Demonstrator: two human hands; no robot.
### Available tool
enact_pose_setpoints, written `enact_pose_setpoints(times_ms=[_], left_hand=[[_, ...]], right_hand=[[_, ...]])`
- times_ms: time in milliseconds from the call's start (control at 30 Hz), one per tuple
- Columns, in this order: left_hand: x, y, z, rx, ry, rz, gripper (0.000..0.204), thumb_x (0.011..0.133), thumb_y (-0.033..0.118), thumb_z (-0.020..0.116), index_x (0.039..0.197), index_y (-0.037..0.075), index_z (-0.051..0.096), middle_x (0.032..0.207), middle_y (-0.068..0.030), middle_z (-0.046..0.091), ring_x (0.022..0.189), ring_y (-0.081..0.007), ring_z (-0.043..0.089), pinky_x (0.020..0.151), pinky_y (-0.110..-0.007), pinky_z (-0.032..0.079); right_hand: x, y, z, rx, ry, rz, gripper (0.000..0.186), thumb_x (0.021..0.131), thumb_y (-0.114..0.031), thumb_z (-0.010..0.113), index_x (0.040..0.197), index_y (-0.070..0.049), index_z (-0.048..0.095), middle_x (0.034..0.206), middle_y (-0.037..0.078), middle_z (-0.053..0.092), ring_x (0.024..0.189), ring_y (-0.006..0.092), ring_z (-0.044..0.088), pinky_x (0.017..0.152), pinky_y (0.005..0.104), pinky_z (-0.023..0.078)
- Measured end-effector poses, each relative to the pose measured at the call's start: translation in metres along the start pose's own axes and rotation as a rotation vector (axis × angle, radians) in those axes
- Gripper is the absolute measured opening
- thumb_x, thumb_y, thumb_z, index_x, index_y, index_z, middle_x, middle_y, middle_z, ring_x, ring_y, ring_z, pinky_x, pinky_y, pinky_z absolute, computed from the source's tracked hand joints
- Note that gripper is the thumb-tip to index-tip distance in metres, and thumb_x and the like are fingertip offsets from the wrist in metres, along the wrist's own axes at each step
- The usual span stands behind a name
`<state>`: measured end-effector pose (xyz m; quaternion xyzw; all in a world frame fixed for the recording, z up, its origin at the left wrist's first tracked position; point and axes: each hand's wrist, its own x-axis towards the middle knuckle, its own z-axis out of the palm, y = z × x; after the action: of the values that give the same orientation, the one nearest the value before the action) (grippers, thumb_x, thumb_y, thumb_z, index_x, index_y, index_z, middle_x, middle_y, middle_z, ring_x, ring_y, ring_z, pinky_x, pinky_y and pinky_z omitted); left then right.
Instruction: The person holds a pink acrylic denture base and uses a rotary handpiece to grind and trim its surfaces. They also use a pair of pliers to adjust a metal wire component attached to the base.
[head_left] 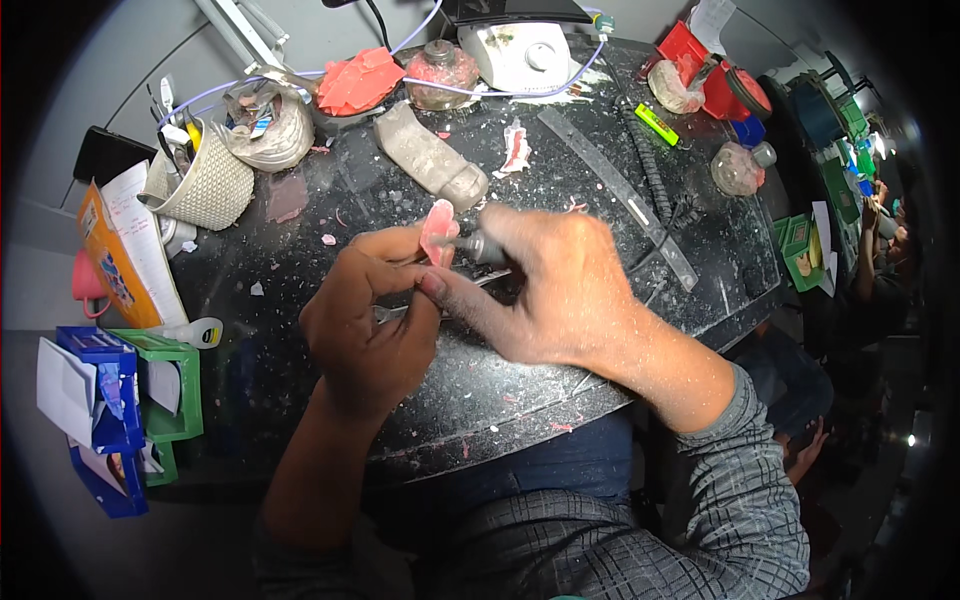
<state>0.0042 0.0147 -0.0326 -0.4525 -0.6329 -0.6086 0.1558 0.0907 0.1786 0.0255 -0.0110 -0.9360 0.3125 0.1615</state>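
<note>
Near the middle of the black, dust-strewn table [300,250], my left hand [365,310] pinches a small pink denture plate [438,228] between thumb and fingers. My right hand [565,285] is wrapped round a grey rotary handpiece [487,248], whose metal tip meets the plate's right side. The right thumb reaches across to the left fingertips, just below the plate. Pale powder coats the right hand and wrist. Just beyond the hands lies a long grey block [430,155] with a rounded end.
Pink sheets [360,82], a dusty jar [441,75] and a white control box [515,55] line the back. A woven basket [205,180] of tools stands left, above blue bins [110,400]. A flat strip [620,195] and a yellow-green box [657,125] lie right. People are visible far right.
</note>
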Motion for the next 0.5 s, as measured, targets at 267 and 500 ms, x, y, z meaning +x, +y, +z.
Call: enact_pose_setpoints(times_ms=[267, 500], left_hand=[[-0.001, 0.003, 0.000, -0.085, 0.008, -0.070, 0.023, 0.087, -0.012, 0.073, 0.098, -0.002, 0.055, 0.105, -0.0249, 0.073, 0.096, -0.0256, 0.075, 0.082, -0.034, 0.061], [0.012, 0.019, -0.005, -0.542, -0.016, -0.477, 0.028, 0.099, -0.007, 0.059, 0.123, -0.007, 0.045, 0.109, -0.0205, 0.070, 0.100, -0.0217, 0.071, 0.089, -0.033, 0.057]], right_hand=[[-0.003, 0.004, 0.001, 0.135, -0.123, -0.111, 0.045, 0.083, -0.045, 0.080, 0.072, -0.005, 0.062, 0.058, 0.012, 0.063, 0.054, 0.0340, 0.067, 0.050, 0.0426, 0.052], [0.007, 0.037, -0.022, 0.108, 0.052, -0.185, 0.051, 0.078, -0.043, 0.088, 0.069, -0.008, 0.054, 0.055, 0.007, 0.050, 0.047, 0.0213, 0.055, 0.047, 0.0336, 0.043]])
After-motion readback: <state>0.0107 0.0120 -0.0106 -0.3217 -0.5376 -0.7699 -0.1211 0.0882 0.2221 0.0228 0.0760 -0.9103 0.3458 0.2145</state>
